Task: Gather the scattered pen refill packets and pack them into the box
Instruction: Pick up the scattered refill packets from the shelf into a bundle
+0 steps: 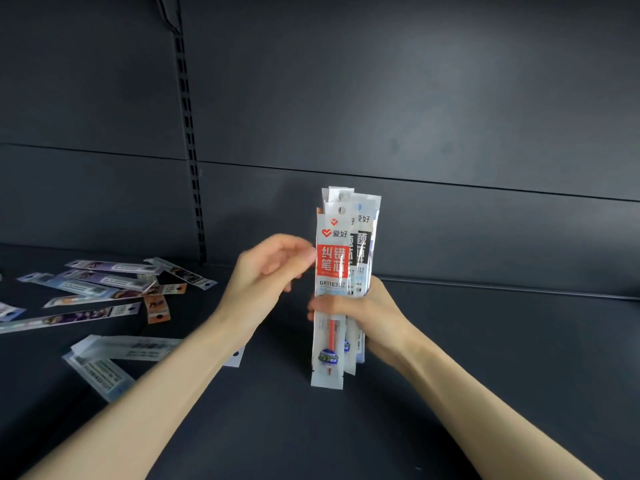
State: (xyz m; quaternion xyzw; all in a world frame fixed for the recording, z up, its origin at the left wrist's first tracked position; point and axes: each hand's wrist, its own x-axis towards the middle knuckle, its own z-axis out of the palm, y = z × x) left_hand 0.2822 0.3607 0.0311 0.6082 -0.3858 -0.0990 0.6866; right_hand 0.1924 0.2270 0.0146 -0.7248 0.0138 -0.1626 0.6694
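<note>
Nearest the camera, two bare forearms are reaching in over a dark shelf [450, 358]. The right hand [367, 313] is clenching around the middle of an upright bundle of refill packets [334, 289], the lower ends of which are hanging just above, or possibly resting on, the shelf; contact cannot be confirmed. The left hand [266, 271] is hovering at the bundle's left edge with fingers loosely curled and grasping nothing; it is blurred, and whether its fingertips are touching the front packet cannot be told.

Judged step: squaring the gathered bundle. To do this well, the right hand's grip would need slackening slightly while the packet ends are tapped level on the shelf, the left hand steadying the edge so that the slippery sleeves are not fanning out.

Count: the bundle is showing at least four staggered packet tops; the exact number is hidden. Two loose packets [114, 358] are lying near the left forearm. Farther off to the left, a scattered group [114, 285] of roughly eight is overlapping. Beyond stands a dark back panel [415, 98] with one slotted upright [190, 150]. No box is in view.
</note>
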